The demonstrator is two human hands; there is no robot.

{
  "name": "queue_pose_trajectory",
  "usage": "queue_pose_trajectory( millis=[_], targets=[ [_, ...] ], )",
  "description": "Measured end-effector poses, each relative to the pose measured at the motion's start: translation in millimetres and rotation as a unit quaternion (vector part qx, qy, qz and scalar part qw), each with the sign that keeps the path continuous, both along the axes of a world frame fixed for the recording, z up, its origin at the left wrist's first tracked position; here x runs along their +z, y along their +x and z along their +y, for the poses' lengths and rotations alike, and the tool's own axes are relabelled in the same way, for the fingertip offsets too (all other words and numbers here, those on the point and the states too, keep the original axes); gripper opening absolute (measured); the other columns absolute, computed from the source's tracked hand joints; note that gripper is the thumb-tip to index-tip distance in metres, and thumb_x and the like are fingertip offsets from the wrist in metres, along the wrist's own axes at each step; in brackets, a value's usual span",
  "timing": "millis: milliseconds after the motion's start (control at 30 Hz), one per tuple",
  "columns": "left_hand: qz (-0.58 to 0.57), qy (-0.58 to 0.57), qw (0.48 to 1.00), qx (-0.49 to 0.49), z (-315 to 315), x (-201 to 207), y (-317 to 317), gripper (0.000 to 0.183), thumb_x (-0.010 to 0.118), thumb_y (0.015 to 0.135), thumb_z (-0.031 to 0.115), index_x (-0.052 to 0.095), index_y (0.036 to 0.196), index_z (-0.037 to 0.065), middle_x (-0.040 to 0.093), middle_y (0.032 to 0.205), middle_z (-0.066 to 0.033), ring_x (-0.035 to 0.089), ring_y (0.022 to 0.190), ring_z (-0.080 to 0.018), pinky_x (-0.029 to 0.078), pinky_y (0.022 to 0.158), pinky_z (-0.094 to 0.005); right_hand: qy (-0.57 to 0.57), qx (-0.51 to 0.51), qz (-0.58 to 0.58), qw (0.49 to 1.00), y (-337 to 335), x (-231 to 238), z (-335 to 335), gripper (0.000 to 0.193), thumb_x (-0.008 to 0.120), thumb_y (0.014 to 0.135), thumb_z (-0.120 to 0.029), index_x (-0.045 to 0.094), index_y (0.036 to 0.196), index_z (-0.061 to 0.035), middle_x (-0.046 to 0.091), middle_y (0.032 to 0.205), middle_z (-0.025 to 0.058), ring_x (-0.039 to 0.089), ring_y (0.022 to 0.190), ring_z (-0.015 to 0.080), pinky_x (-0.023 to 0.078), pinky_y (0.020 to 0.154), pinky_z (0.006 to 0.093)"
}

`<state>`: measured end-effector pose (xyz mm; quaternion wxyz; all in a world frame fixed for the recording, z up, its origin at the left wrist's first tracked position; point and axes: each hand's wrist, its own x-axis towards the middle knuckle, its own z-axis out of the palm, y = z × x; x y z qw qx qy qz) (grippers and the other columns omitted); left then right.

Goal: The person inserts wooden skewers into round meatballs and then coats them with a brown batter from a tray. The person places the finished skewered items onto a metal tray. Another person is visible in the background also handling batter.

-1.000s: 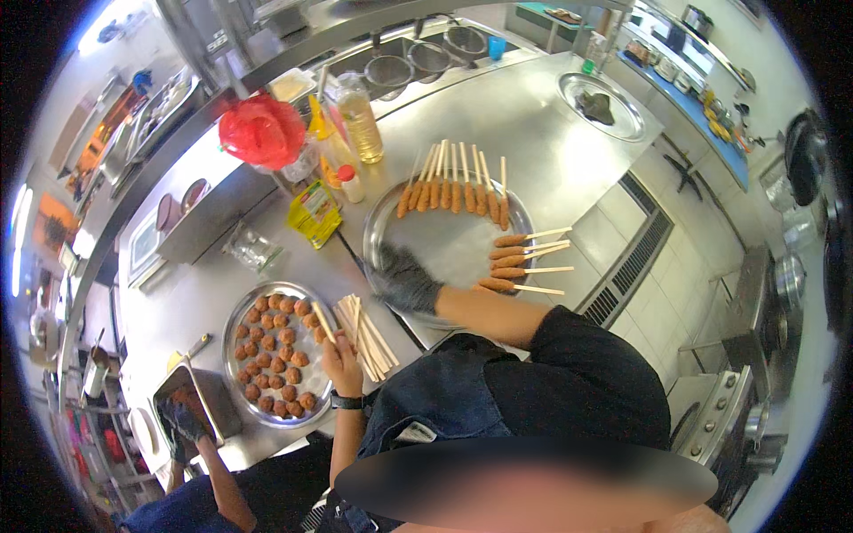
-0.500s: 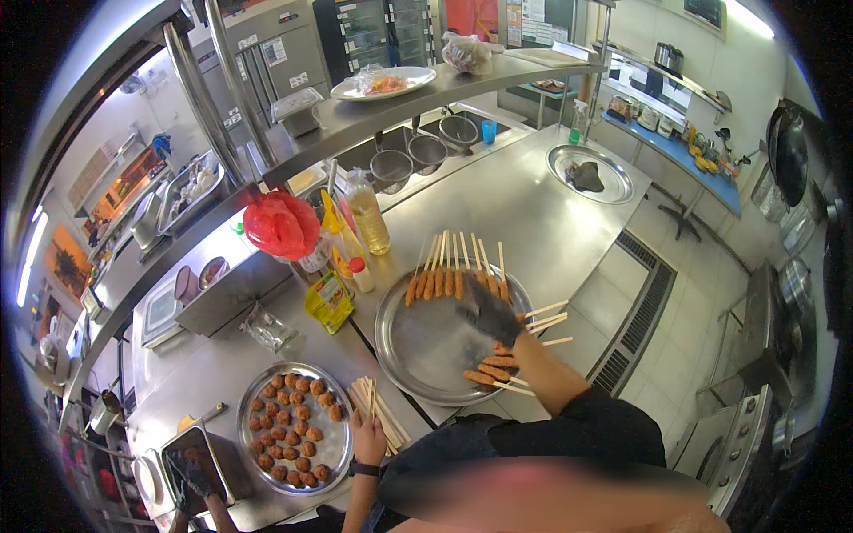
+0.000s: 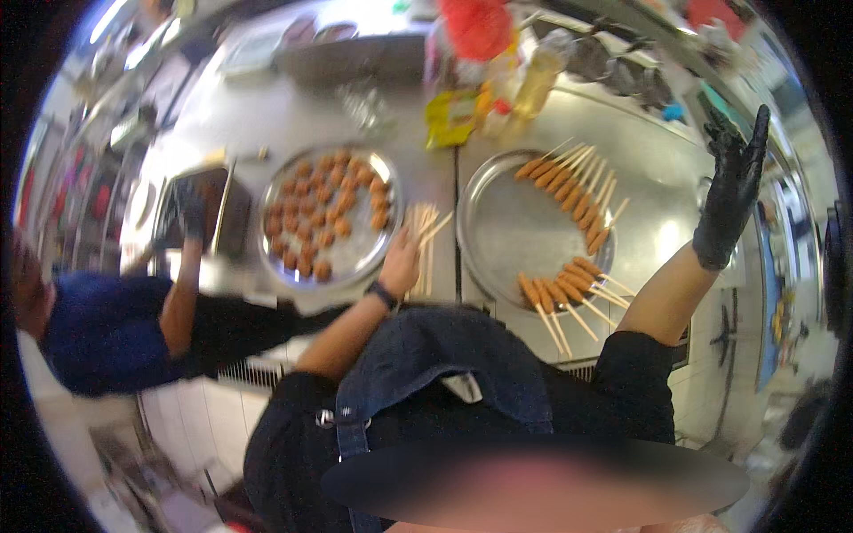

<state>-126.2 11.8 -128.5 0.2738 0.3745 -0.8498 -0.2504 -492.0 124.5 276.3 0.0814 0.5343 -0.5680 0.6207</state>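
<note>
My bare left hand (image 3: 404,264), with a band on its wrist, is closed round some wooden sticks (image 3: 429,222); part of the bundle lies on the table beneath it. My right hand (image 3: 734,169), in a black glove, is raised off to the right with its fingers stretched out and nothing in it. Between the hands stands a round steel tray (image 3: 498,222). Along its far right rim curves a row of brown skewered meat sticks (image 3: 569,188); a second group of skewers (image 3: 560,289) lies at its near right rim, wooden ends over the edge.
A second round tray (image 3: 389,169) holds many browned balls (image 3: 329,209). At left, a co-worker's hand (image 3: 189,213) is over a dark rectangular pan (image 3: 233,209). Behind stand a yellow packet (image 3: 450,120), an oil bottle (image 3: 540,82) and a red plastic bag (image 3: 475,28).
My view has swung left and down. My right hand has left the skewers and risen out to the right, fingers spread. The left stays at the sticks. More of the co-worker shows.
</note>
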Motion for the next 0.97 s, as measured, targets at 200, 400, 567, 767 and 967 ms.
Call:
queue_pose_trajectory(
  millis=[200,400,567,767,967],
  targets=[
    [-0.081,0.028,0.994,0.063,5.9,3.6,-11.5,0.049,0.054,0.084,0.013,0.042,0.125,-0.010,0.038,0.132,-0.0332,0.036,0.124,-0.0441,0.034,0.103,-0.0461,0.218,0.131,-0.043,0.966,58.3,-122.5,-27.6,0.058,0.055,0.088,-0.002,0.034,0.142,-0.0089,0.066,0.106,0.0075,0.059,0.091,0.0122,0.046,0.080,0.0240],
    [-0.267,0.065,0.953,0.127,21.3,23.0,-29.4,0.075,0.062,0.078,0.028,0.029,0.132,-0.012,0.043,0.121,-0.0272,0.044,0.114,-0.0390,0.045,0.092,-0.0435,0.327,0.172,-0.159,0.916,76.2,-194.1,-13.2,0.049,0.057,0.089,-0.008,0.043,0.136,-0.0039,0.064,0.104,0.0106,0.060,0.092,0.0156,0.048,0.084,0.0285],
    [-0.292,0.084,0.941,0.146,-1.1,19.1,-46.5,0.066,0.058,0.076,0.017,0.032,0.130,-0.011,0.050,0.108,-0.0264,0.052,0.101,-0.0408,0.048,0.085,-0.0429,0.338,0.250,-0.193,0.887,77.0,-211.3,-0.4,0.050,0.057,0.089,-0.009,0.042,0.136,-0.0043,0.063,0.105,0.0103,0.059,0.093,0.0151,0.047,0.084,0.0271],
    [-0.283,0.111,0.935,0.182,-3.5,21.9,-57.7,0.046,0.060,0.073,0.015,0.044,0.112,-0.004,0.049,0.107,-0.0209,0.052,0.102,-0.0364,0.049,0.083,-0.0428,0.321,0.270,-0.219,0.881,76.7,-215.8,2.7,0.051,0.057,0.089,-0.010,0.040,0.137,-0.0034,0.063,0.106,0.0098,0.058,0.095,0.0145,0.047,0.086,0.0276],
    [-0.280,0.126,0.934,0.181,-2.4,21.2,-56.4,0.049,0.060,0.073,0.021,0.044,0.113,-0.002,0.047,0.110,-0.0203,0.050,0.106,-0.0358,0.045,0.086,-0.0486,0.335,0.259,-0.215,0.880,75.4,-216.2,5.9,0.053,0.061,0.087,-0.013,0.042,0.135,-0.0012,0.062,0.110,0.0137,0.060,0.096,0.0176,0.049,0.085,0.0304]
  ],
)
